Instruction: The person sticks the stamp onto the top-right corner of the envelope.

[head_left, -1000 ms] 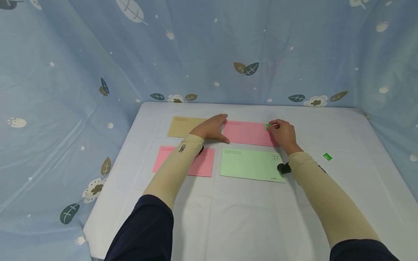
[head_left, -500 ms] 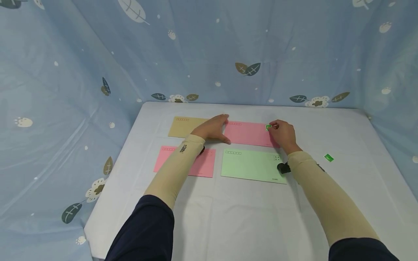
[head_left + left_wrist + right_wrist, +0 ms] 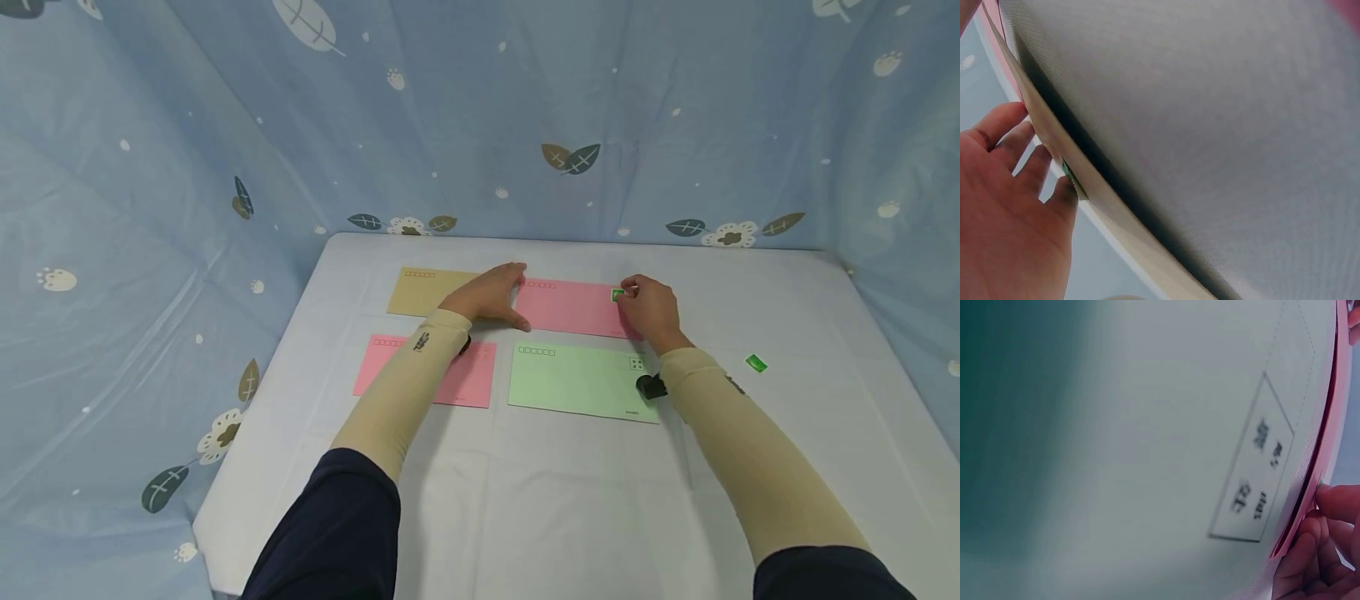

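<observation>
My left hand (image 3: 487,293), fingers spread, rests at the left end of the upper pink envelope (image 3: 566,308), over the tan envelope's (image 3: 423,290) right part. In the left wrist view its fingers lie along the tan envelope's edge, where a thin green stamp edge (image 3: 1067,170) shows by the little finger. My right hand (image 3: 651,312) is at the pink envelope's upper right corner, where its thumb and index finger pinch a small green stamp (image 3: 617,295). The right wrist view shows the curled fingers (image 3: 1307,547) at that envelope's edge; the stamp is mostly hidden there.
Nearer me lie a green envelope (image 3: 573,379) and a second pink envelope (image 3: 468,379), partly under my left forearm. Another green stamp (image 3: 756,363) lies to the right on the white tabletop (image 3: 570,508). A blue patterned curtain (image 3: 480,108) surrounds the table.
The head view has shifted very slightly. Both hands stay in nearly the same places, and the envelopes lie as before.
</observation>
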Tool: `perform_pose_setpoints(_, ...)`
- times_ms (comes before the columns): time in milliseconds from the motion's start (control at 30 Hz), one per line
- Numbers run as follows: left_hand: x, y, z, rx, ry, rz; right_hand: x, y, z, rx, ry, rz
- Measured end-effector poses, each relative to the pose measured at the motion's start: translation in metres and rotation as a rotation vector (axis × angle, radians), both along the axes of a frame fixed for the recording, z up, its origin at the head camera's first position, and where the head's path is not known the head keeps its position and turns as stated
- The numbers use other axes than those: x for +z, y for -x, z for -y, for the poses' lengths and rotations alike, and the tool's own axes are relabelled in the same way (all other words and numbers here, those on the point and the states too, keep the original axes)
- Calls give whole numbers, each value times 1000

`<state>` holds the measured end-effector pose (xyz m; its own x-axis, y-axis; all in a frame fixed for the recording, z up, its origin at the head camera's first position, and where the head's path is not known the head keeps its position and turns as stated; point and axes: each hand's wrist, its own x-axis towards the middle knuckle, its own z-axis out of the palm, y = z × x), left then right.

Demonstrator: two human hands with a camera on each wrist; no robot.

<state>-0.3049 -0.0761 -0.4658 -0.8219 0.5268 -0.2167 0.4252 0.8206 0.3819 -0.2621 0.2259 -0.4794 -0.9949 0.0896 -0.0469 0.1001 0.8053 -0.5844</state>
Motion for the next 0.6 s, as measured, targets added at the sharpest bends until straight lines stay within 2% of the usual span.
perform_pose_setpoints(267,1,0,0,4,7,10,2,-1,1,0,-11,-6)
perform_pose_setpoints(467,-1,0,0,2,9,16,4,-5,2,-32,19,-6)
perform_pose_setpoints(600,1,0,0,7,6,23,6,-7,1,-36,41,-40)
